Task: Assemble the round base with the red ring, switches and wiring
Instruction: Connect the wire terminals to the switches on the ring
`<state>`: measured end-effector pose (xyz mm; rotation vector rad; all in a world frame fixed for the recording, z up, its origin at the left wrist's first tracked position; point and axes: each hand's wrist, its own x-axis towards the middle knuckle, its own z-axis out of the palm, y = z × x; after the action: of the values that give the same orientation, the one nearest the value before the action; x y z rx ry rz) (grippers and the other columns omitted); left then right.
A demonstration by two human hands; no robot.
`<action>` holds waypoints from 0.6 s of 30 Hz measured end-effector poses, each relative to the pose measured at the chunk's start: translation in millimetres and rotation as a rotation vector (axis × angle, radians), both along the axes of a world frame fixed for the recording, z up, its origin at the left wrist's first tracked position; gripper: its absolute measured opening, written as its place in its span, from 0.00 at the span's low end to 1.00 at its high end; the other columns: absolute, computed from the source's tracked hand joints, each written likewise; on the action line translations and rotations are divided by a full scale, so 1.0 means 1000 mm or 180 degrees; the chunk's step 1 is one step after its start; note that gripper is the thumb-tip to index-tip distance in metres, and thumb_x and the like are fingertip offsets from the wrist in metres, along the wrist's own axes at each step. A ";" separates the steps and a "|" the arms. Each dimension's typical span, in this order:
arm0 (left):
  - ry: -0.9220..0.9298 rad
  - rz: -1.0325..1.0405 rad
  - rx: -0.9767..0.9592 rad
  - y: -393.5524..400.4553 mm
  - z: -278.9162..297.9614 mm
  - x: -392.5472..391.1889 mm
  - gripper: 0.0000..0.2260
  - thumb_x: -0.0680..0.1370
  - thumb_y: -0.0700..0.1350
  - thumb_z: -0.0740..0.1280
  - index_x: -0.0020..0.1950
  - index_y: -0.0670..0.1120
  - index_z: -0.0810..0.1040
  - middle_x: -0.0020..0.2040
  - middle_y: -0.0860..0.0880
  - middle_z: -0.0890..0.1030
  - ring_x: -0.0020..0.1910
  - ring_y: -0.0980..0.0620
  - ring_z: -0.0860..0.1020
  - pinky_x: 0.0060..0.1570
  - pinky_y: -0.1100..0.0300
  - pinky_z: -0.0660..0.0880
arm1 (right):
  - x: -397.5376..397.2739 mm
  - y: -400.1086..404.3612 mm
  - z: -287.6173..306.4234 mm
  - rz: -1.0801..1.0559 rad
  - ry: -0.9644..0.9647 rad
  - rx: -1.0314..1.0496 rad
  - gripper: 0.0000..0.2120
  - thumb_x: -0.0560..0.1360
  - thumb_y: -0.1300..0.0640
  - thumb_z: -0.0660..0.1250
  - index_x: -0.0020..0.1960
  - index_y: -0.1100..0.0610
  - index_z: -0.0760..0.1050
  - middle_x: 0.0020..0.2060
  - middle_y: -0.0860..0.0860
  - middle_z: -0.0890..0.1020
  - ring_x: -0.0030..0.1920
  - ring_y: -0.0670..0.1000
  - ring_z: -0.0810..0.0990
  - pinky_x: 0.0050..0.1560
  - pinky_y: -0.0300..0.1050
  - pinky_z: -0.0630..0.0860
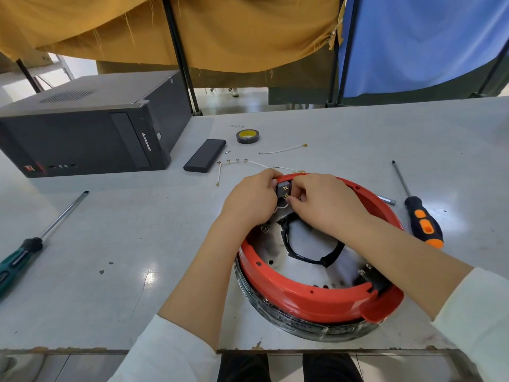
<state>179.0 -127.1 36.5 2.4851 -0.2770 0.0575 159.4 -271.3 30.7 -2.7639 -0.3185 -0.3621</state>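
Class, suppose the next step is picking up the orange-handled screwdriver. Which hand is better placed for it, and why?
The right hand, probably. The orange-handled screwdriver lies on the table to the right of the red ring, on that hand's side. The left hand would have to cross over the ring.

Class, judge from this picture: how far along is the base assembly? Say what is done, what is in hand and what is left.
Done: the red ring sits on the base, and a switch sits at its near right. In hand: both hands, left and right, work a white wire onto the far switch. Left: two loose wires lie on the table, so wiring looks unfinished.
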 end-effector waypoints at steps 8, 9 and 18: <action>0.0017 0.0018 -0.0056 0.000 0.000 0.001 0.15 0.83 0.43 0.54 0.65 0.52 0.74 0.59 0.45 0.79 0.56 0.44 0.76 0.55 0.53 0.72 | 0.002 0.001 -0.002 -0.0059 0.0060 0.0119 0.08 0.74 0.52 0.64 0.37 0.49 0.70 0.32 0.44 0.73 0.38 0.50 0.73 0.33 0.44 0.64; 0.0011 0.0018 -0.0042 0.000 0.000 0.001 0.15 0.83 0.43 0.54 0.65 0.51 0.74 0.59 0.45 0.79 0.57 0.44 0.75 0.55 0.53 0.72 | 0.002 0.001 -0.002 -0.0077 0.0065 0.0115 0.08 0.74 0.52 0.63 0.37 0.49 0.70 0.32 0.44 0.73 0.38 0.50 0.73 0.33 0.44 0.65; 0.0020 0.0031 -0.0018 0.000 0.000 0.001 0.15 0.82 0.43 0.54 0.65 0.51 0.74 0.59 0.46 0.79 0.58 0.45 0.75 0.55 0.53 0.72 | 0.000 0.001 0.000 -0.0123 0.0067 0.0034 0.04 0.74 0.51 0.63 0.41 0.49 0.74 0.38 0.45 0.78 0.40 0.51 0.75 0.35 0.44 0.67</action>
<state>179.9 -127.2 36.8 2.4806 -0.2617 0.0543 159.4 -270.0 31.0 -2.7648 -0.2574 -0.3431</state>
